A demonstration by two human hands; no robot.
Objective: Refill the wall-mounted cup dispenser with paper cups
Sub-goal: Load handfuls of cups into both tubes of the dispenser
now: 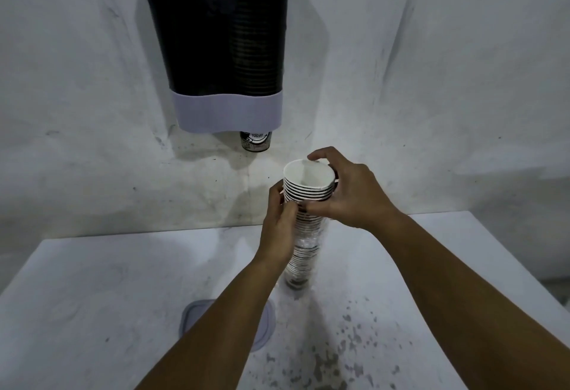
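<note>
A tall stack of paper cups (303,254) stands upright on the white table (92,281), its lower part wrapped in clear plastic. My left hand (279,220) grips the stack's middle from the left. My right hand (345,192) is wrapped around the top several cups (308,179), fingers over the rim. Above, on the wall, hangs the cup dispenser (222,50), a dark tinted tube with a pale band at the bottom. Cups show inside its right side, and one printed cup (255,141) pokes out below.
A grey rounded lid (265,325) lies flat on the table under my left forearm. The table's right front is speckled with dark stains. A scuffed white wall (431,81) rises right behind the table.
</note>
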